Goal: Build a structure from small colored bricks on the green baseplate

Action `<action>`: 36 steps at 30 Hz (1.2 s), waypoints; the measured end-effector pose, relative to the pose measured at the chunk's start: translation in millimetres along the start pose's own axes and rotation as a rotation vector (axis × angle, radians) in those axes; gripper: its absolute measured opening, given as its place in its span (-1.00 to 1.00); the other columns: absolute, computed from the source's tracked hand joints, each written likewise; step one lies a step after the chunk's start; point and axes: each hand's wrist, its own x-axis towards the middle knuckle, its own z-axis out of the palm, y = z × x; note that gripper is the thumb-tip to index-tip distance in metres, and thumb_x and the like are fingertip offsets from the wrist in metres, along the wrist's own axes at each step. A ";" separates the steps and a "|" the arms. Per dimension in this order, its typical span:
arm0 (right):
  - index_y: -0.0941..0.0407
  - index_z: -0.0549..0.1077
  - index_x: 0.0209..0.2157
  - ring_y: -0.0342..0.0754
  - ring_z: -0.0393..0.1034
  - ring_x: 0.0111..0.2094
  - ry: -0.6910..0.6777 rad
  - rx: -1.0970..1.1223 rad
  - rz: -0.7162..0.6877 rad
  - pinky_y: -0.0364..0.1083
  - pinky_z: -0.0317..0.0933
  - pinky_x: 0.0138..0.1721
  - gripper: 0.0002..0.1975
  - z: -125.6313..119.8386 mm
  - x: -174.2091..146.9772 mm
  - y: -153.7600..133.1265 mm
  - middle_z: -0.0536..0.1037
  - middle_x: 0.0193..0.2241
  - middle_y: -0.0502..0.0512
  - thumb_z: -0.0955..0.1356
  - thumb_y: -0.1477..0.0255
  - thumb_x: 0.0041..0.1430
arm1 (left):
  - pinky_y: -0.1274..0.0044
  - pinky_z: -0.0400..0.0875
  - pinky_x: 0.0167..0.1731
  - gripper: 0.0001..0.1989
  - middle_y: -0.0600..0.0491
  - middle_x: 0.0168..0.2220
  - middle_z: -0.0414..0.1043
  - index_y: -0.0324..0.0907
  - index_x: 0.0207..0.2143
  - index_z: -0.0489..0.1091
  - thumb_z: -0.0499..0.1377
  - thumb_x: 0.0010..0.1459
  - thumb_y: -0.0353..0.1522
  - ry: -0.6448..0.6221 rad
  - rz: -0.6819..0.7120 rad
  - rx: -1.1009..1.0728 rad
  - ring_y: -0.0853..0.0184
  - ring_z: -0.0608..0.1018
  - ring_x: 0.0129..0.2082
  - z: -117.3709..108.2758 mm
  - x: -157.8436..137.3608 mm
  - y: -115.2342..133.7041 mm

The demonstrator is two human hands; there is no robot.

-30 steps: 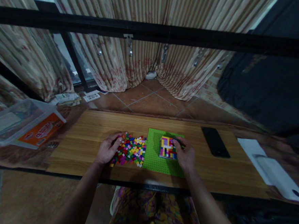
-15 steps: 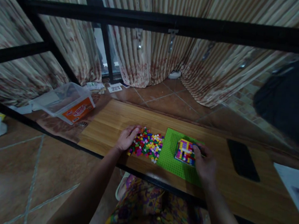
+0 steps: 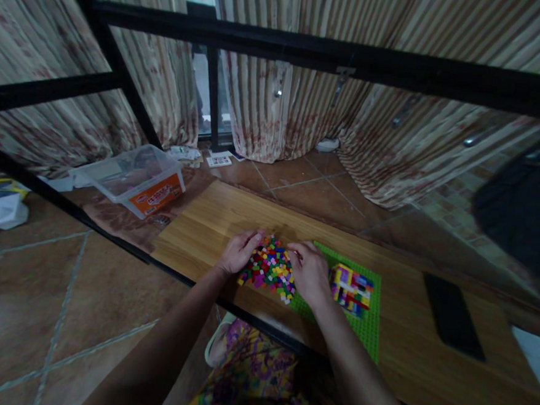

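Note:
A loose pile of small, many-coloured toy bricks [image 3: 270,265] lies on the wooden tabletop. My left hand [image 3: 241,252] rests at the pile's left edge, thumb and fingers apart, with nothing seen in it. At the right edge of the pile is my right hand [image 3: 310,272], its fingers curled in towards the thumb; whatever is between the tips is too small to make out. Partly under the right hand and wrist lies a green studded baseplate [image 3: 370,333]. On it stands a low block built of coloured bricks [image 3: 351,288], its left side close to my right hand.
A black phone-like slab [image 3: 454,315] lies on the wooden table [image 3: 204,216] to the right. A clear plastic box [image 3: 133,177] with an orange label stands on the floor at left. Black metal bars [image 3: 309,42] cross in front of striped curtains [image 3: 253,102].
My right hand has let go of the brick-built block and moved left to the loose bricks. The left hand stays beside the pile. The camera view has shifted slightly.

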 end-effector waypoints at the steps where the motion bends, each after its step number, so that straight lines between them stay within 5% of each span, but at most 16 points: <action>1: 0.11 0.55 -0.23 0.00 0.39 -0.18 -0.054 -0.028 0.020 -0.06 0.23 -0.08 -0.78 8.5 7.0 -0.4 0.54 -0.26 0.13 0.26 0.48 0.21 | 0.39 0.33 0.10 -0.52 -0.04 0.00 0.50 -0.20 -0.01 0.46 -0.06 0.28 -0.11 0.004 0.007 0.005 0.20 0.50 0.02 -0.1 0.2 0.1; 7: 0.08 0.57 -0.25 0.00 0.43 -0.19 -0.219 -0.165 0.094 -0.07 0.21 -0.09 -0.81 33.1 30.3 8.9 0.55 -0.28 0.13 0.32 0.51 0.15 | 0.43 0.38 0.04 -0.55 -0.01 -0.06 0.54 -0.19 -0.04 0.47 -0.05 0.28 -0.13 0.004 0.020 0.000 0.22 0.53 -0.04 -1.2 0.7 2.3; 18: 0.08 0.52 -0.38 -0.03 0.43 -0.25 -0.218 -0.148 0.106 -0.10 0.20 -0.17 -0.88 32.5 31.9 7.3 0.55 -0.33 0.12 0.32 0.50 0.15 | 0.42 0.38 0.03 -0.55 -0.03 -0.07 0.54 -0.21 -0.08 0.50 -0.03 0.27 -0.13 0.015 0.051 0.011 0.20 0.54 -0.04 -0.6 1.4 1.2; 22: 0.09 0.50 -0.35 -0.03 0.43 -0.31 -0.153 0.066 0.156 -0.08 0.21 -0.21 -0.84 24.2 24.7 4.8 0.56 -0.39 0.09 0.28 0.47 0.17 | 0.42 0.38 0.03 -0.55 -0.03 -0.06 0.54 -0.20 -0.07 0.49 -0.03 0.27 -0.12 0.011 0.035 -0.006 0.21 0.54 -0.04 0.1 1.7 -1.9; 29: 0.09 0.53 -0.29 -0.06 0.43 -0.38 -0.042 0.791 0.414 -0.10 0.28 -0.34 -0.73 2.4 -4.8 2.6 0.58 -0.42 0.04 0.35 0.23 0.03 | 0.43 0.38 0.03 -0.55 -0.01 -0.08 0.55 -0.18 -0.10 0.50 -0.01 0.24 -0.08 0.025 0.001 -0.025 0.20 0.54 -0.04 0.7 3.1 -5.9; 36: 0.06 0.56 -0.24 -0.07 0.43 -0.36 -0.030 0.895 0.471 -0.10 0.29 -0.34 -0.71 -6.0 -41.1 -7.2 0.61 -0.28 0.05 0.37 0.23 0.01 | 0.40 0.35 0.07 -0.51 -0.03 -0.05 0.53 -0.20 -0.08 0.50 0.01 0.22 -0.05 0.016 -0.013 -0.038 0.18 0.52 -0.01 0.3 6.0 -10.9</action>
